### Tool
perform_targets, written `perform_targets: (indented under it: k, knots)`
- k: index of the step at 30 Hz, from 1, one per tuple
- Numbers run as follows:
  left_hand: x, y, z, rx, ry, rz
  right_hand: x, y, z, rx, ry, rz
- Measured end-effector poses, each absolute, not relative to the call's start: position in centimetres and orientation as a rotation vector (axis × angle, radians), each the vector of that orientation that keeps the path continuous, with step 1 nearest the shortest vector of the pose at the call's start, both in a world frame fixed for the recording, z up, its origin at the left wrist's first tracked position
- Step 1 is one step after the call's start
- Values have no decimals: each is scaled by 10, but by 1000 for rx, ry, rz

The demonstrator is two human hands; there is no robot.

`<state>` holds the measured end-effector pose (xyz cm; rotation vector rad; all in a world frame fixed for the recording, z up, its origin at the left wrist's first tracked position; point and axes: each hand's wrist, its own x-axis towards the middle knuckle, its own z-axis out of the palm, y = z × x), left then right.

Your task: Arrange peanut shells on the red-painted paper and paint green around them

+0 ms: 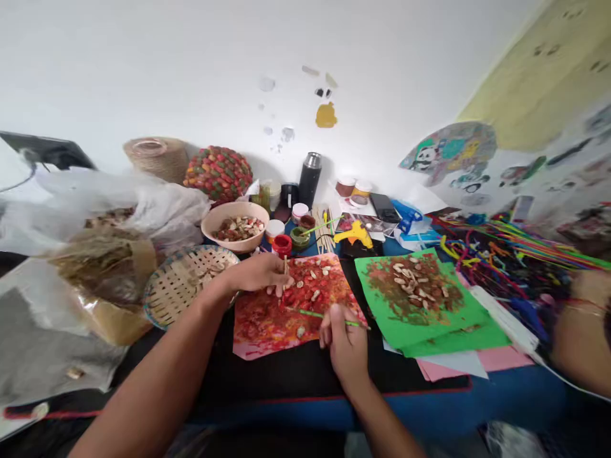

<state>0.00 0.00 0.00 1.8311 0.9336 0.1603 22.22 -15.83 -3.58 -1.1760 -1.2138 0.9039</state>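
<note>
My right hand is closed around a thin green paintbrush, whose tip points left over a paint-smeared pink sheet. In my left hand, the fingers pinch a thin wooden stick above the same sheet. Something red is at the stick's lower end, too small to make out. Several pieces that look like peanut shells lie on the sheet, some painted red, others bare. Just behind it stands an open jar of red paint.
Left are a woven basket, a bowl of shells and a plastic bag. A yellow glue gun and black flask stand behind. Right lie a green sheet with shells and pipe cleaners, beside another person's arm.
</note>
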Motion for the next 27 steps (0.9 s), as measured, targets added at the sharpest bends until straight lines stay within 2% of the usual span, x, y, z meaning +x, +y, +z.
perform_targets:
  k: [15, 27]
  knots:
    - [0, -2, 2, 1816, 924, 171, 225, -170, -37, -1162, -1478, 690]
    - [1, -2, 3, 1812, 923, 160, 223, -167, -37, -1165, -1601, 646]
